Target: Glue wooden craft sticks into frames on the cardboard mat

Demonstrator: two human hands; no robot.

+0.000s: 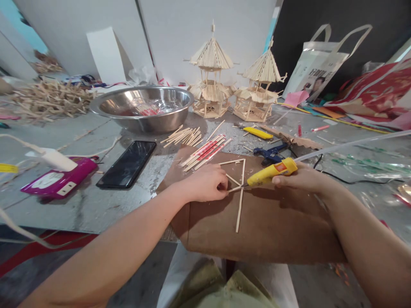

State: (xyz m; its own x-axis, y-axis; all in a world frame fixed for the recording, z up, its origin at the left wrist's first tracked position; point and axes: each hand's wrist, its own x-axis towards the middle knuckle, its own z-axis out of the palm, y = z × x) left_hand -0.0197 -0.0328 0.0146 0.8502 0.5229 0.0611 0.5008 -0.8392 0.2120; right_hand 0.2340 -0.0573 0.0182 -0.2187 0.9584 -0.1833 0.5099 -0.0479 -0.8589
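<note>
My right hand (297, 177) is wrapped round a yellow glue gun (272, 171) with a clear glue stick in its back. The gun's nozzle points left and meets the sticks where several of them join. My left hand (210, 184) is closed on the end of a thin wooden stick (234, 189), left of the nozzle. Other joined sticks (243, 171) lie flat on a brown board (218, 231), one reaching toward me. Bundled sticks with red and white wrapping (207, 152) rest at the board's back left edge.
Behind stand two stick-built pagodas (212, 70) (258, 83) and a steel bowl (143, 122). A black phone (126, 164) and a purple power strip (61, 179) lie left. Loose sticks (186, 136), a yellow cutter (257, 132) and a blue tool (271, 152) are behind the board.
</note>
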